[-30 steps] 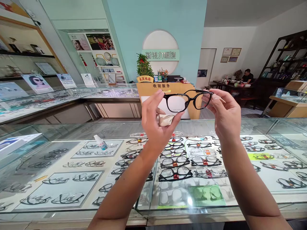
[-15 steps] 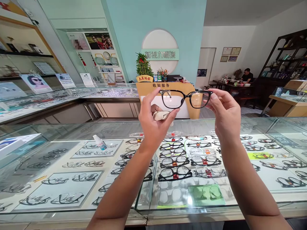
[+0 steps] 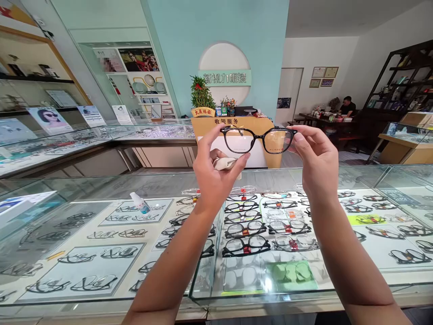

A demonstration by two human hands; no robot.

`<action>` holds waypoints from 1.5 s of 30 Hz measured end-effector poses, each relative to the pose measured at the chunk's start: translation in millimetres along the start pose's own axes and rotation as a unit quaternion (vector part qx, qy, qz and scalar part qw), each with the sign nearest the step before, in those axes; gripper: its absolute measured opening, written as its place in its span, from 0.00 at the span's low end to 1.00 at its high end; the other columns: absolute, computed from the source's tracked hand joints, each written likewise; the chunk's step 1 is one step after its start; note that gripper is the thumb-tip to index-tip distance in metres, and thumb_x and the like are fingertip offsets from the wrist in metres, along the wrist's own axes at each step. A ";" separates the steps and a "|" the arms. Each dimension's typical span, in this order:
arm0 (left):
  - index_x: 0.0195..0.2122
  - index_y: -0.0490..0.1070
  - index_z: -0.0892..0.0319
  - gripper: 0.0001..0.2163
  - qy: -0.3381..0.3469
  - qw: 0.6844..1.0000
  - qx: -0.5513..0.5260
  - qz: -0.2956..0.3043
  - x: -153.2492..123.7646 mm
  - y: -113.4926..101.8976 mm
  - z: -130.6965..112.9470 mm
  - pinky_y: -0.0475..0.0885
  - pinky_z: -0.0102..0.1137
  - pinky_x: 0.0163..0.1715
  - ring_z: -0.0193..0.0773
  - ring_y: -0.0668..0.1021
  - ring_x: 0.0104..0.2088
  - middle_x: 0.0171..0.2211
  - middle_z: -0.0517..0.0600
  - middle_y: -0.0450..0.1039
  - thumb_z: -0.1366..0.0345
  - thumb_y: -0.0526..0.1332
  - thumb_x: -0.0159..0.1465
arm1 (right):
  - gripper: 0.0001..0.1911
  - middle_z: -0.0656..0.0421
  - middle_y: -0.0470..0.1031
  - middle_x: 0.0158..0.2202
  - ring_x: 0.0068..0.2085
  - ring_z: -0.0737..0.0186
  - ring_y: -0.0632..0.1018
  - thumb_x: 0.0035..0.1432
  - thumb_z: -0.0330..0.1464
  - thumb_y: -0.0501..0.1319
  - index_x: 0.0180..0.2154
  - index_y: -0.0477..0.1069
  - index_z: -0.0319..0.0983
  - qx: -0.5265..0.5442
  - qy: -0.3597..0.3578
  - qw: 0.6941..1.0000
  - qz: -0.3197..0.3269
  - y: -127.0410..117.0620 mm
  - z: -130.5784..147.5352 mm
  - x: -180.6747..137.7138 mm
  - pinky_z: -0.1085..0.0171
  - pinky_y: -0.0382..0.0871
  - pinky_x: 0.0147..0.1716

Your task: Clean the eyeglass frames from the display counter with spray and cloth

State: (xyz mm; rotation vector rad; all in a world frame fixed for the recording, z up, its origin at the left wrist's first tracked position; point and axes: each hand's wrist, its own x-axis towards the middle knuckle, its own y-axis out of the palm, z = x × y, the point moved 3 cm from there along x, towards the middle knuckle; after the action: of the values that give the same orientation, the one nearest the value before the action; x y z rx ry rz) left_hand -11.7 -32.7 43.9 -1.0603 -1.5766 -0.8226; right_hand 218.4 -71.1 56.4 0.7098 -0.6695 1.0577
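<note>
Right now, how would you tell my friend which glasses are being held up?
Find the long glass counter full of rows of glasses. Above its middle, the left hand and right hand are raised, pinching a black-framed pair by its two ends. It is the only pair up in the air; all the others lie flat under the glass.

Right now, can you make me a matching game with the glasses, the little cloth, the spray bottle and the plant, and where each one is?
Things:
1. black glasses
2. beige cloth
3. spray bottle
4. potted plant

Places:
A. lying on the glass counter
B. standing on the yellow desk at the back
C. held up between the left hand and the right hand
D. tucked in the left hand alone

Pairs: 1-C, 2-D, 3-A, 4-B.
</note>
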 end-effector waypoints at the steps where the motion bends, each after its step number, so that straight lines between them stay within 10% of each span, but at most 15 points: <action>1: 0.68 0.66 0.50 0.32 0.005 1.000 0.001 -0.005 -0.1 0.0 -0.6 0.72 0.28 0.29 0.35 0.80 0.38 0.60 0.57 0.74 0.49 0.73 0.66 | 0.11 0.59 0.85 0.52 0.51 0.58 0.85 0.67 0.44 0.71 0.48 0.83 0.50 -0.002 -0.001 1.000 0.002 0.3 0.3 -0.2 0.55 0.82 0.56; 7: 0.68 0.66 0.50 0.31 0.018 1.000 0.001 -0.017 -0.4 0.0 -1.0 0.70 0.27 0.27 0.32 0.78 0.34 0.55 0.55 0.75 0.49 0.73 0.67 | 0.11 0.58 0.85 0.53 0.52 0.57 0.86 0.68 0.44 0.70 0.49 0.83 0.49 -0.008 -0.006 1.000 0.005 1.0 2.3 -1.1 0.54 0.82 0.57; 14: 0.68 0.66 0.50 0.32 0.024 0.999 0.018 -0.016 1.0 -1.1 -2.1 0.75 0.29 0.32 0.47 0.81 0.54 0.57 0.56 0.75 0.47 0.72 0.67 | 0.10 0.59 0.86 0.51 0.51 0.58 0.85 0.67 0.43 0.71 0.48 0.83 0.49 -0.003 -0.003 1.000 0.001 1.5 4.0 -1.4 0.56 0.82 0.56; 22: 0.70 0.64 0.49 0.34 0.035 0.998 0.035 -0.026 -1.9 0.3 2.3 0.73 0.29 0.28 0.40 0.82 0.43 0.62 0.58 0.73 0.46 0.72 0.66 | 0.11 0.58 0.85 0.53 0.52 0.56 0.85 0.68 0.44 0.70 0.49 0.83 0.49 -0.011 -0.008 1.000 0.006 2.1 5.9 -2.2 0.53 0.82 0.57; 45: 0.68 0.66 0.48 0.34 0.036 0.998 0.037 -0.032 -2.0 -1.4 1.8 0.77 0.32 0.31 0.48 0.81 0.56 0.64 0.58 0.73 0.46 0.73 0.65 | 0.10 0.57 0.85 0.53 0.52 0.56 0.86 0.70 0.43 0.68 0.49 0.82 0.49 -0.018 -0.015 1.000 0.009 2.0 5.4 -1.7 0.54 0.81 0.56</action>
State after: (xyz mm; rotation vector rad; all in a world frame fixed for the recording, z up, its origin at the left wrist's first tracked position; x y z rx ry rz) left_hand -13.4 -32.1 41.4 -0.9224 -1.5753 -0.8296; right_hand 215.2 -75.6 58.7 0.6913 -0.7209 1.0498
